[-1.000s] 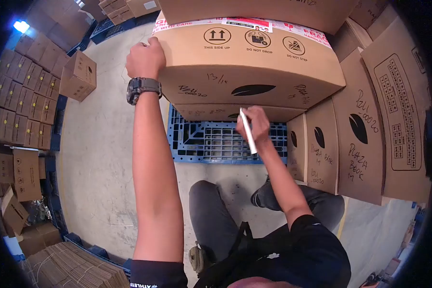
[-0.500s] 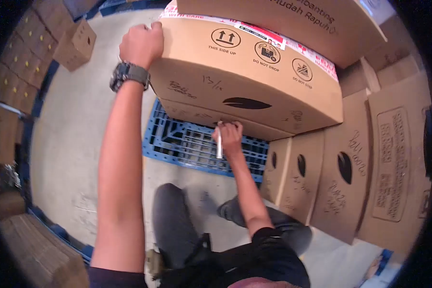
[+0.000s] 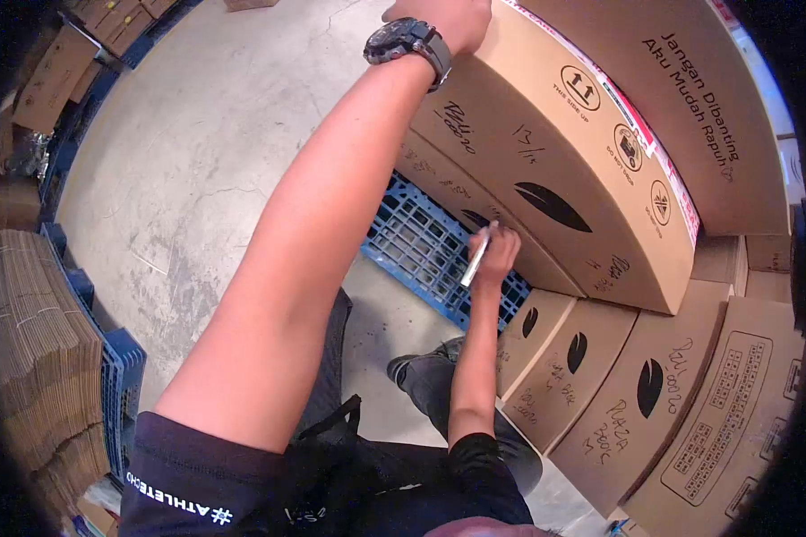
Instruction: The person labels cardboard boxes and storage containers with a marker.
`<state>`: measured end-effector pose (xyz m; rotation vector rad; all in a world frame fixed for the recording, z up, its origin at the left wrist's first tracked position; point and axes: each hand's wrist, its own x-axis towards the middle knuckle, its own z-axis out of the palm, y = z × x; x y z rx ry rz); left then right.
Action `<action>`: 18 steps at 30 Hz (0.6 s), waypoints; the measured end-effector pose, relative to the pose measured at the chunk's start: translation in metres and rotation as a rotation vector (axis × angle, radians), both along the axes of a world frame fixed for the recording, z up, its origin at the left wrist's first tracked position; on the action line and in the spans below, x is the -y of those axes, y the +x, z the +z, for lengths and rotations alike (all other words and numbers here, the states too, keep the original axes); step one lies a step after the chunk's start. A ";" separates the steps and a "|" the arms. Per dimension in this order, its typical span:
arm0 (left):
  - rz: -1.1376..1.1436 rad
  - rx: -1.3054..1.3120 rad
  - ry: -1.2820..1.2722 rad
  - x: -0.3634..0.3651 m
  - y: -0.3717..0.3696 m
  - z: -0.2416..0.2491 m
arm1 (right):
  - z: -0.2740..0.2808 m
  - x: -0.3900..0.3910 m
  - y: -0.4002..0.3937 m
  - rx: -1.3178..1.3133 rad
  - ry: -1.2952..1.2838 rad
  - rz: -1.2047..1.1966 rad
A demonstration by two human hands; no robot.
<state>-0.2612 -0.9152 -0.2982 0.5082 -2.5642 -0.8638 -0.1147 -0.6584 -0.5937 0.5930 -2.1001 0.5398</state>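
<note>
A white marker pen is pinched in my right hand, its upper end close to the side of the lower cardboard box. Stacked on that one is a large cardboard box with a black leaf mark, handwriting and "THIS SIDE UP" symbols. My left hand, below which a dark watch is strapped, grips the upper left corner of this box; part of the hand is cut off by the frame. Beneath the boxes lies a blue plastic pallet.
More handwritten boxes stand in a row at the right. Another carton with printed words rises behind the gripped box. Flattened cardboard is piled on a blue pallet at the left. Concrete floor lies between.
The view has turned and shifted, so the boxes appear tilted and my left arm sits further right. My left hand stays on the box corner; my right hand still holds the marker low down.
</note>
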 end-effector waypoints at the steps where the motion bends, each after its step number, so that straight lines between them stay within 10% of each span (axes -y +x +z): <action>1: 0.001 0.007 -0.009 -0.002 0.001 0.001 | -0.001 0.000 0.001 0.001 -0.003 -0.004; 18: -0.032 -0.013 -0.147 0.006 -0.018 -0.010 | 0.000 -0.013 0.007 0.101 0.023 -0.039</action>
